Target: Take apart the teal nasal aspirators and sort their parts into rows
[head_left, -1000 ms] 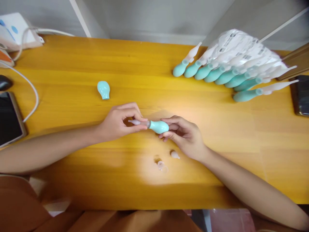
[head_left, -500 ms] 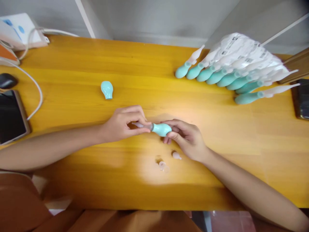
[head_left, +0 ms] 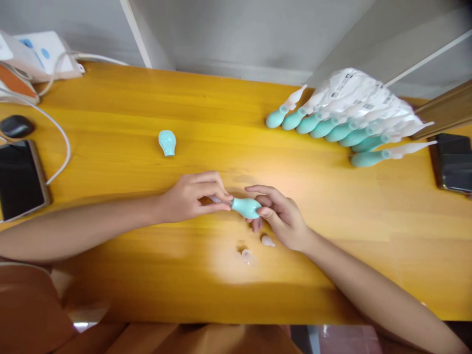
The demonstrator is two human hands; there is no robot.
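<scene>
Between my hands lies a glossy teal squeeze bulb (head_left: 246,208), its neck pointing left. My right hand (head_left: 282,216) grips the bulb's round end with thumb and fingers, the index finger stretched out above it. My left hand (head_left: 201,196) pinches a translucent nozzle (head_left: 216,199) at the neck; most of the nozzle is hidden by the fingers. Below my right hand, a small whitish tip (head_left: 267,241) and a clear plastic piece (head_left: 247,255) lie on the table. A loose teal bulb (head_left: 167,142) without a nozzle sits up and to the left.
Several teal bulbs with pale nozzles (head_left: 328,127) stand in a row at the back right, before a white plastic package (head_left: 363,91). A black device (head_left: 453,162) is at the far right. On the left are a phone (head_left: 22,179), a black mouse (head_left: 16,126) and a white cable (head_left: 62,132).
Both hands still hold the bulb and nozzle. My left fingers have moved closer to the bulb's neck, and my right index finger has straightened. The whole view has shifted slightly.
</scene>
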